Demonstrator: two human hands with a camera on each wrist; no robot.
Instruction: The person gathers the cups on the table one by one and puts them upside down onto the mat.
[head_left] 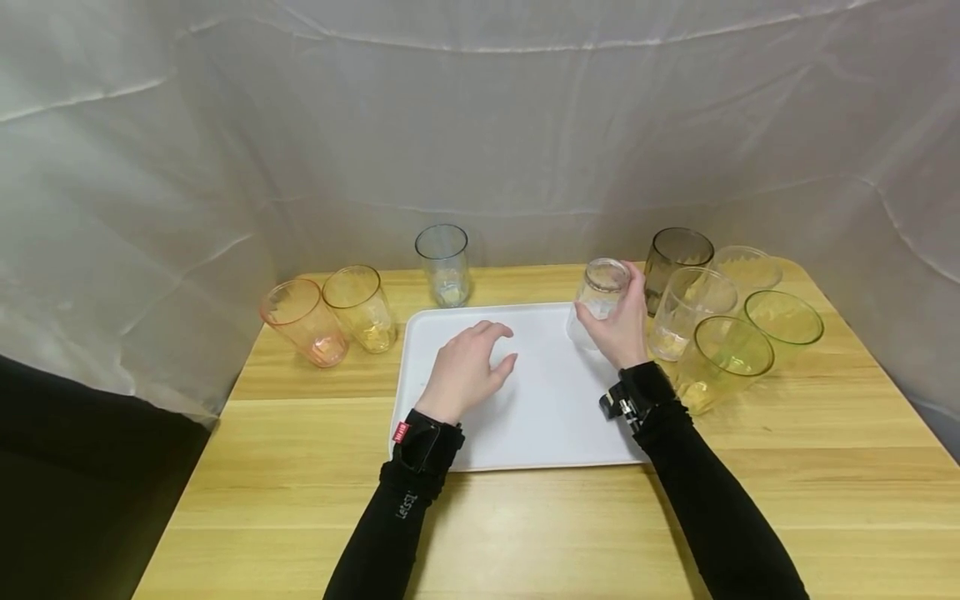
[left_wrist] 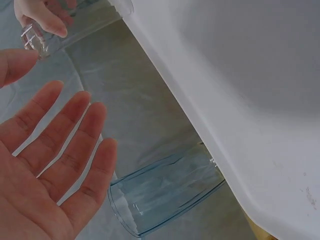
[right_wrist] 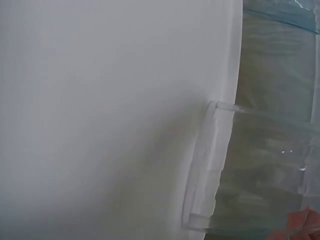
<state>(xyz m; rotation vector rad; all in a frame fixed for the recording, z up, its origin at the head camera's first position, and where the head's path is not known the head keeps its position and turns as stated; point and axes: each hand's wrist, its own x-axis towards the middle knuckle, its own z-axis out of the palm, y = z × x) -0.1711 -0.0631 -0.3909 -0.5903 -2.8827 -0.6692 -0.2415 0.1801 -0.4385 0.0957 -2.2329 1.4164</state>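
As right fingers grasp clear glass between them | left fingers loose | glass perhaps touching tray

Right wrist view: clear cylindrical drinking glass runs off right edge; pale-blue drinking glass cropped top right. Head view: red rectangular tag, lettering too small.

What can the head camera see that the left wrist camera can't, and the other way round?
Only the head camera: the orange glass, the yellow glass, the smoky glass, two greenish glasses and both black sleeves.

Only the left wrist camera: the palm side of the left hand, up close.

Both: the white tray, the bluish glass, and the right hand holding an upside-down clear glass.
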